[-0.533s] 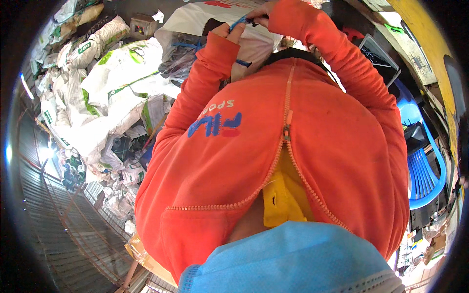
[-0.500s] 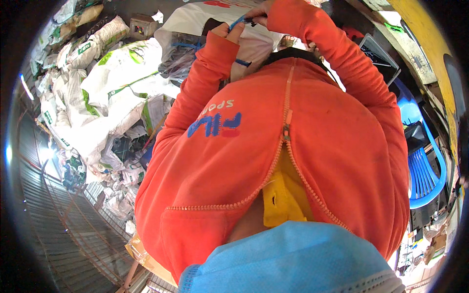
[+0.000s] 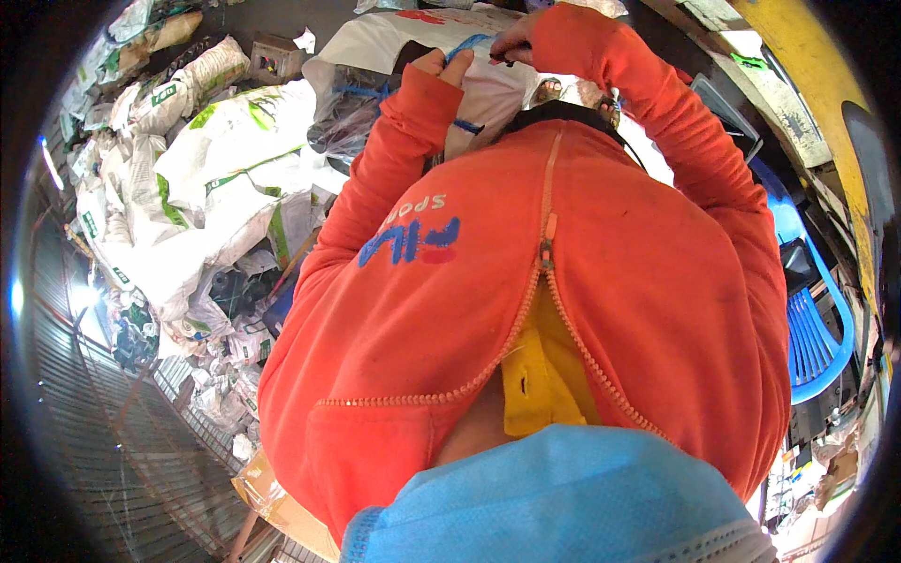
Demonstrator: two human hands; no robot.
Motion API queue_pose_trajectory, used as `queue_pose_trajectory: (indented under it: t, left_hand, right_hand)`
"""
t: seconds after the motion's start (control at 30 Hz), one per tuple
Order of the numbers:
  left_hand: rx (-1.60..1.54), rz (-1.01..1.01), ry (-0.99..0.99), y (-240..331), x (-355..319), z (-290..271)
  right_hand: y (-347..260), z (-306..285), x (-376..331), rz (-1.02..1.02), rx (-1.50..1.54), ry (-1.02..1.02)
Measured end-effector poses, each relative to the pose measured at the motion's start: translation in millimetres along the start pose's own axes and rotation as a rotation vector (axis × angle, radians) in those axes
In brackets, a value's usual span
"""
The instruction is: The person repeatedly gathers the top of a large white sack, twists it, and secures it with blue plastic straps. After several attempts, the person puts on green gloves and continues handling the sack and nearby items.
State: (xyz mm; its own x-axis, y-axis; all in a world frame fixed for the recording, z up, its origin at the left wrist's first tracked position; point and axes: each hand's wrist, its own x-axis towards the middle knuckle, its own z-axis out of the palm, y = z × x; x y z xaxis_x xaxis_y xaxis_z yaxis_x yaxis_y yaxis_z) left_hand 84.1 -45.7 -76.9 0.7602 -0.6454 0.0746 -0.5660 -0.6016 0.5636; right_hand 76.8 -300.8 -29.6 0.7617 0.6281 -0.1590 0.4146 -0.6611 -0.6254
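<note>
In front of my chest, my left hand [image 3: 448, 67] is closed, pinching a blue strip or cord [image 3: 465, 46] between thumb and fingers. A little to its right, my right hand [image 3: 515, 40] has its fingers pressed together by a small dark piece [image 3: 503, 62], too small to name. A narrow gap lies between the two hands. Behind and below them spreads a large white sack [image 3: 361, 42] with a red print. Beside my left wrist is a clear plastic bag [image 3: 343, 120] with dark contents, and more blue strip shows near it.
White sacks with green print [image 3: 235, 150] are heaped at the left. A wooden box [image 3: 274, 58] stands beyond them. At the right is a blue plastic chair [image 3: 821, 347], near a yellow beam [image 3: 817, 66]. A cardboard box [image 3: 272, 497] sits at the lower left.
My right hand has moved a little right and toward me, away from my left hand, so the gap between them is wider. My left hand stays nearly in place on the blue strip.
</note>
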Motion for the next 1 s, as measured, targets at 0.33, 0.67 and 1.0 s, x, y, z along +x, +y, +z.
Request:
queue_pose_trajectory:
  t: [0.33,0.67,1.0]
  left_hand:
    - [0.081,-0.393,0.038,67.3,14.4,-19.4]
    - [-0.107,-0.448,-0.086,87.8,10.5,-28.6]
    - [-0.169,-0.336,-0.255,107.8,15.5,-49.9]
  right_hand:
    - [142.6,100.8,-174.1,1.192,0.855,1.099]
    - [365.0,178.7,-271.3,1.402,0.304,1.250]
    - [90.3,37.6,-96.2,0.212,0.384,1.242]
